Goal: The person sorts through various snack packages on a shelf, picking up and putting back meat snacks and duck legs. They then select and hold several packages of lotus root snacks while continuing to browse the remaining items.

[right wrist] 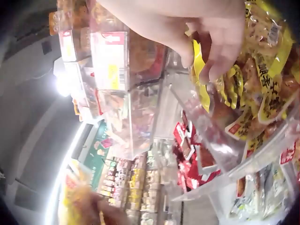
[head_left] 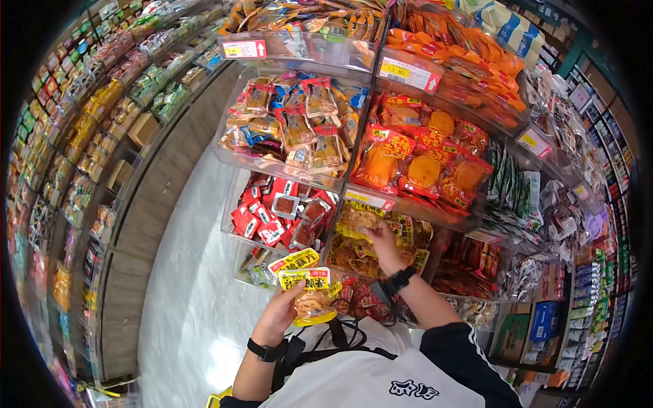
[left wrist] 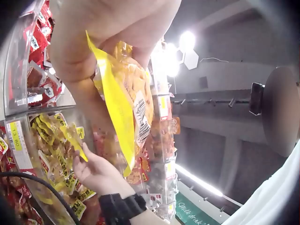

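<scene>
My left hand [head_left: 277, 314] grips yellow-edged clear snack packets [head_left: 314, 299], held in front of the body at the lower middle of the head view. In the left wrist view a packet [left wrist: 119, 105] with a barcode label hangs from that hand. My right hand [head_left: 386, 253] reaches into a bin of similar yellow packets [head_left: 343, 255]. Its thumb and fingers pinch the yellow edge of one packet [right wrist: 198, 70] in the right wrist view. The packet's far part is hidden by the fingers.
Above the right hand is a bin of red and orange packets [head_left: 423, 166]. Small red packets [head_left: 272, 217] fill a bin to the left, with brown snack packets [head_left: 296, 126] higher up. A grey floor aisle [head_left: 183, 272] separates these from long shelves [head_left: 136, 224] at left.
</scene>
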`<state>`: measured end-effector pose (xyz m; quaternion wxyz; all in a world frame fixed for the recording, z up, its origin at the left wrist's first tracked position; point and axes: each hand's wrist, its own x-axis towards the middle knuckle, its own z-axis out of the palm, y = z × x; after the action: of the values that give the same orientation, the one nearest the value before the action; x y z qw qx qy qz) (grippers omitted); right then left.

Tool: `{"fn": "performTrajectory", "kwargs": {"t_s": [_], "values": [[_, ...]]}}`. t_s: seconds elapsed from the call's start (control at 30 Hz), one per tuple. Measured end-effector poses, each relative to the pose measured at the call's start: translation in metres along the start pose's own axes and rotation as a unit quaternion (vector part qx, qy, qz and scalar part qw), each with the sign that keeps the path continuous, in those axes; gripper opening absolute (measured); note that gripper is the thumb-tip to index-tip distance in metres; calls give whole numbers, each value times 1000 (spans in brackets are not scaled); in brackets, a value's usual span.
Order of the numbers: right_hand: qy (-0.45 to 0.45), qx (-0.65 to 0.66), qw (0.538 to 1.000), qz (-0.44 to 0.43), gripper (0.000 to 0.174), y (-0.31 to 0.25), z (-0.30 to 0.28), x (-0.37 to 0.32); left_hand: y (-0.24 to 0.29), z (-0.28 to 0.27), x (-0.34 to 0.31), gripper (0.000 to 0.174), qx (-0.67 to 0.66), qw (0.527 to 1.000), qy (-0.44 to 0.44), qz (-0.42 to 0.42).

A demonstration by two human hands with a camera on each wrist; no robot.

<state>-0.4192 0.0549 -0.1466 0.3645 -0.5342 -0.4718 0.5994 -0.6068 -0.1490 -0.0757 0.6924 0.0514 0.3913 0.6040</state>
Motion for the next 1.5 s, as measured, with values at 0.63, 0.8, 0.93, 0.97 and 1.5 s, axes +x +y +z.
{"fn": "performTrajectory", "kwargs": {"t_s": [0.63,0.8,0.93,0.97,1.5], "values": [[-326,-289,899,43,46,-39,19,-84,-16,-10,26,35,-35,999,1,-30],[-345,-163,924,17,39,-31,11,-106,-20,9,37,37,27,999,-31,24],[-299,-106,948,31,37,-41,-6,-100,-19,0,49,37,18,998,16,52],[-263,-79,961,32,36,-35,-13,-93,-15,1,46,37,9,998,17,52],[59,-481,844,-230,48,16,7,55,-14,-7,27,40,115,993,-13,-10]]}}
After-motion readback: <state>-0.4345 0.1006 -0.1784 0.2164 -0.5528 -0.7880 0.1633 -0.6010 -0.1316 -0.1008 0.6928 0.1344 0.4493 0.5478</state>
